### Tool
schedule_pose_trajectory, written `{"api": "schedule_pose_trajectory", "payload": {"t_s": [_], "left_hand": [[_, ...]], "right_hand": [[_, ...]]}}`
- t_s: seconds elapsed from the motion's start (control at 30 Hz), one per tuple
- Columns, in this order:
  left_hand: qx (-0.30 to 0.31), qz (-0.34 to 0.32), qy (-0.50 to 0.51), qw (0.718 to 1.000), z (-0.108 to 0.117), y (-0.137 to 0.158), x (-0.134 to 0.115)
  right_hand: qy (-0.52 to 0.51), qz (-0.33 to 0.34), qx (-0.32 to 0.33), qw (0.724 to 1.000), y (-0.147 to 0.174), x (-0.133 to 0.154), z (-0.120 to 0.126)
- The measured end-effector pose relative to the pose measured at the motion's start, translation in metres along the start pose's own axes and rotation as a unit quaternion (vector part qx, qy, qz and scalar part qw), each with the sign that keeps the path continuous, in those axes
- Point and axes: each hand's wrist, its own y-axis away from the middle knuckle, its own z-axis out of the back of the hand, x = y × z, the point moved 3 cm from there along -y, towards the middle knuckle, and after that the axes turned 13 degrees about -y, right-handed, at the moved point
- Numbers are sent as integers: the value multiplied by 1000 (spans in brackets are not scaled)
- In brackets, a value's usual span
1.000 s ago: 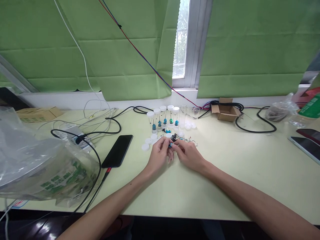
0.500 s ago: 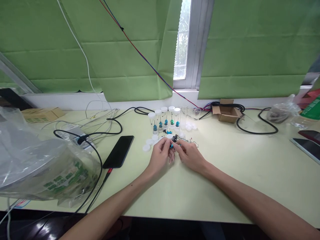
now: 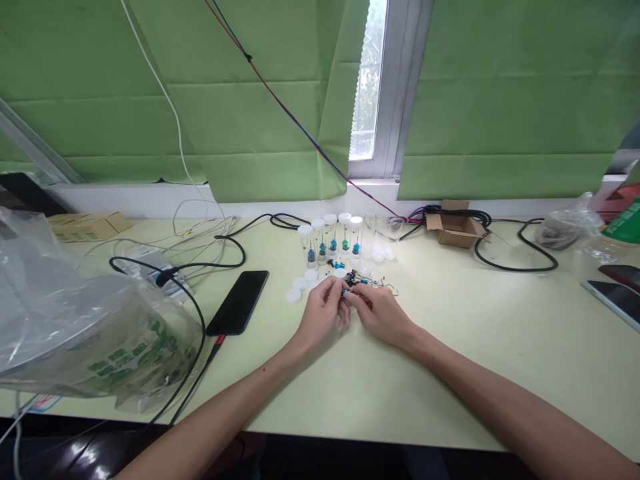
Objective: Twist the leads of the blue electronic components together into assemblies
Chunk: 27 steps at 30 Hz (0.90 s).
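Note:
Fingers of my left hand [image 3: 323, 308] and my right hand [image 3: 376, 308] meet over the table, both closed on a small blue part [image 3: 345, 293]. Fingertips cover most of it, so its kind does not show. Just beyond lie small black parts [image 3: 352, 276], another blue piece [image 3: 339, 265] and thin rods. Behind them several clear tubes with white caps [image 3: 332, 244] stand upright in a cluster, with blue or green pieces inside. Loose white caps [image 3: 294, 295] lie to the left of my hands, and more white caps [image 3: 383, 254] rest at the right of the tubes.
A black phone [image 3: 238, 303] with a cable lies left of my arms. Beyond it sits a large clear plastic bag [image 3: 90, 313]. An open cardboard box [image 3: 456, 233] and black cables [image 3: 530, 268] are at the back right. A tablet-like device [image 3: 613, 298] lies at the right edge.
The view has shifted very slightly. Both hands stay together on the small blue part, with only tiny finger movement.

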Motion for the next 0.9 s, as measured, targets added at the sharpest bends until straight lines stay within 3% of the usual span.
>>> {"api": "schedule_pose_trajectory", "payload": {"t_s": [0.43, 0.63, 0.9], "left_hand": [[13, 12, 15, 1000, -3, 2, -5], [-15, 3, 21, 1000, 0, 1, -4], [-20, 8, 33, 999, 2, 0, -2]], "right_hand": [[-20, 3, 22, 1000, -1, 3, 1], [-11, -23, -17, 1000, -1, 2, 3], [-21, -2, -8, 1000, 1, 0, 1]]}}
